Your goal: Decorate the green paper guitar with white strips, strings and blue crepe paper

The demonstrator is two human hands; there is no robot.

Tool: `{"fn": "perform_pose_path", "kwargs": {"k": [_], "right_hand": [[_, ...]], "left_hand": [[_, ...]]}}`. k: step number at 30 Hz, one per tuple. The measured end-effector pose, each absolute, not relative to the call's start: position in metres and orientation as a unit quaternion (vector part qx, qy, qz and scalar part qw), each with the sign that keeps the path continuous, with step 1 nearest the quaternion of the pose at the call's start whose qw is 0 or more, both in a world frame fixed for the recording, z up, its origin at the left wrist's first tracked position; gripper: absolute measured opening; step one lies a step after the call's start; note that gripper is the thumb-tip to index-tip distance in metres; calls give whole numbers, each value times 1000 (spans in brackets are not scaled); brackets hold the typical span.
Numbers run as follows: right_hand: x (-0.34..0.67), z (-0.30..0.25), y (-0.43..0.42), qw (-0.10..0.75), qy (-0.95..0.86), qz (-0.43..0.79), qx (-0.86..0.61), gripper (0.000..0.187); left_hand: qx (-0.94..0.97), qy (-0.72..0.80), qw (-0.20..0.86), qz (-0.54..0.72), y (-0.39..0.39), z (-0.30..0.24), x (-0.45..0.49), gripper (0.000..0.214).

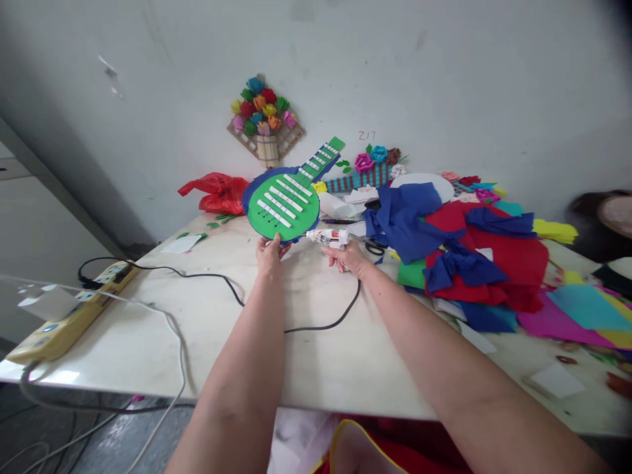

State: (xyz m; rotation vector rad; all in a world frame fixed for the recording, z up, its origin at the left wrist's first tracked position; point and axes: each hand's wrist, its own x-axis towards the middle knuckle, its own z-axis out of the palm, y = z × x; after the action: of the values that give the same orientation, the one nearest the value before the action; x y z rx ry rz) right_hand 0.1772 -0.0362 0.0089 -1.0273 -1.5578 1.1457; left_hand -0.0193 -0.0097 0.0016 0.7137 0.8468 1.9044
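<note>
Nearest to me, my two bare forearms reach out over the pale white table (345, 368). A black power cable (320, 327) loops between them, and a yellow power strip (69, 316) lies at the far left edge. My left hand (270, 253) is closed in a pinch on the bottom rim of the green-and-blue guitar-shaped paper cutout (284, 201), holding it upright and tilted, with its neck slanting up to the right. Just beside it, my right hand (351, 258) is wrapped round the grip of the small white hot glue gun (326, 237). The nozzle points left at the cutout's lower edge, though I cannot quite tell whether the tip touches the paper. Beyond my right hand sprawls a heap of red and blue paper sheets (474, 257). Farther back, a crumpled red plastic bag (217, 192) sits left of the cutout, and a bunch of coloured paper flowers (261, 108) hangs on the grey wall.
</note>
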Motion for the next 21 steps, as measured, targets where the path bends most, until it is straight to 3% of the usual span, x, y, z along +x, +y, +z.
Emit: {"fn": "perform_pose_path", "kwargs": {"k": [21], "right_hand": [[177, 11, -38, 451, -641, 454, -424, 28]], "left_hand": [[270, 340, 474, 766, -11, 4, -18, 36]]}}
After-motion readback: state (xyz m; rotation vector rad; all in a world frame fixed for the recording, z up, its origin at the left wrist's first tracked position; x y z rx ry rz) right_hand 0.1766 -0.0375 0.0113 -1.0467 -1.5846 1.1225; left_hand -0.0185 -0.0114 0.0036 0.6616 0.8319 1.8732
